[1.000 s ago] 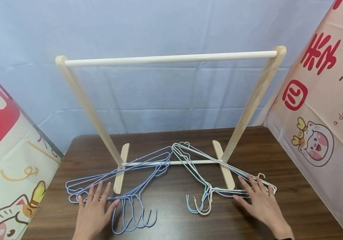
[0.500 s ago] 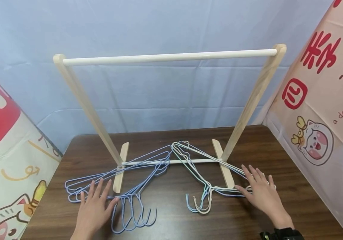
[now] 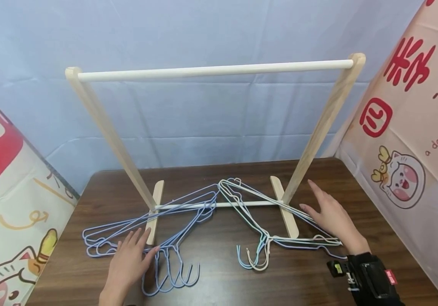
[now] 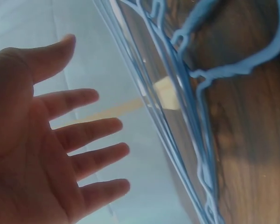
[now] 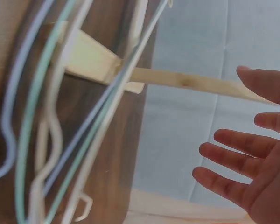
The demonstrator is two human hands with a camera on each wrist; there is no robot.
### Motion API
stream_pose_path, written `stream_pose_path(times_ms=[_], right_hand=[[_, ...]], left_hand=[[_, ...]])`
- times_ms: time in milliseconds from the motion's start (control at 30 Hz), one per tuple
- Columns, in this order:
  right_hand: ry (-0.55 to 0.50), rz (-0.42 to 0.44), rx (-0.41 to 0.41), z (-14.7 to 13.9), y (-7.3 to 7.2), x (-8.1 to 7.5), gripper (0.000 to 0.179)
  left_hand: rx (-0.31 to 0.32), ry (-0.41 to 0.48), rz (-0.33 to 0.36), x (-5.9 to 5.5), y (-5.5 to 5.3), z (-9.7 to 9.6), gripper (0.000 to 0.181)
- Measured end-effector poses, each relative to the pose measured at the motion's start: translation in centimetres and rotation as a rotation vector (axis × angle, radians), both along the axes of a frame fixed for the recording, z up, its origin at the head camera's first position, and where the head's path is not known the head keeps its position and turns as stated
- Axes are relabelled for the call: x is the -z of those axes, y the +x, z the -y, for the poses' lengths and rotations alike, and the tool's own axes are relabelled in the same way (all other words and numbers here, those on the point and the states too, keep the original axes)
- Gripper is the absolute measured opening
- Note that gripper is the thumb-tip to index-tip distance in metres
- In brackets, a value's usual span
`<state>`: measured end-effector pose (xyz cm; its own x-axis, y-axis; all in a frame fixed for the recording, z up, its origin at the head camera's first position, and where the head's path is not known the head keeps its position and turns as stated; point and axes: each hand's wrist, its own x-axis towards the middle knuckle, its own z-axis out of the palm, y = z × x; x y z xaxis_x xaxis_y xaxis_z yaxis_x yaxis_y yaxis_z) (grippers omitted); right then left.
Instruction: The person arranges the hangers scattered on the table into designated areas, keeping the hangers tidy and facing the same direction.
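Several blue wire hangers lie in a fanned stack on the left of the table, hooks toward the near edge. My left hand hovers over them, fingers extended; the left wrist view shows a gap between the fingers and the blue hangers. On the right lies a second stack of white, green and blue wire hangers. Above its outer end is my right hand, fingers spread and holding nothing. In the right wrist view, the right hand is apart from those hangers.
A wooden rack stands behind the hangers, with a white top rail, slanted posts and flat feet. Its white lower bar runs beneath both stacks. The brown table backs onto a pale blue cloth.
My right hand has lifted off the right-hand hangers and moved up and away, uncovering their outer end. My left hand has shifted slightly right. Both hanger stacks lie where they were.
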<state>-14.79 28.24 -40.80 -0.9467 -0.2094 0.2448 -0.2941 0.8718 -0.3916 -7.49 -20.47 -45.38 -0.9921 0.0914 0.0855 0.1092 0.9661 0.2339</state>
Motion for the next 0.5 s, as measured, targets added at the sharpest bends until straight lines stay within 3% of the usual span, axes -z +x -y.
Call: stream_pose_path(times_ms=[333, 500], right_hand=[[-0.133, -0.06, -0.078, 1.0, -2.8, -1.6, 0.06], [-0.197, -0.072, -0.071, 1.5, -3.9, -2.3, 0.049]], left_hand=[[-0.006, 0.016, -0.012, -0.7, 0.2, -0.5, 0.05], [-0.008, 0.027, -0.006, -0.8, 0.3, -0.6, 0.048]])
